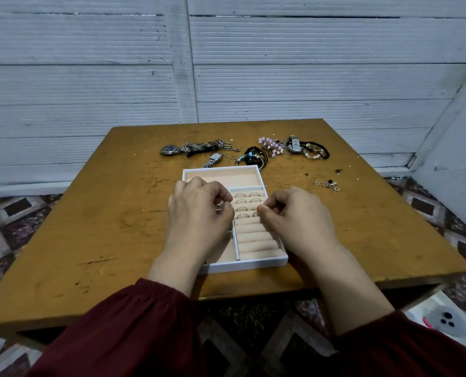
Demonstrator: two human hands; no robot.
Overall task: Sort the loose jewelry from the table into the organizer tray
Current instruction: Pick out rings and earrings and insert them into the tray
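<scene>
A white organizer tray (242, 265) with peach lining sits mid-table. Several thin rings (246, 201) stand in its padded ring rolls on the right. My left hand (199, 213) hovers over the tray's left side, fingers curled around small silver jewelry (219, 204) that peeks out between them. My right hand (294, 213) is over the ring rolls, thumb and fingertips pinched together at a roll; what it pinches is too small to make out. Loose jewelry lies behind the tray: watches (169, 149), a silver watch (212, 160), bead bracelets (255, 156) and pink beads (271, 145).
The wooden table (104, 227) stands against a white slatted wall (226, 63). A small chain with pendants (327, 185) lies right of the tray. Loose rings (230, 157) lie behind the tray. A white bag (443, 319) lies on the patterned floor at the lower right.
</scene>
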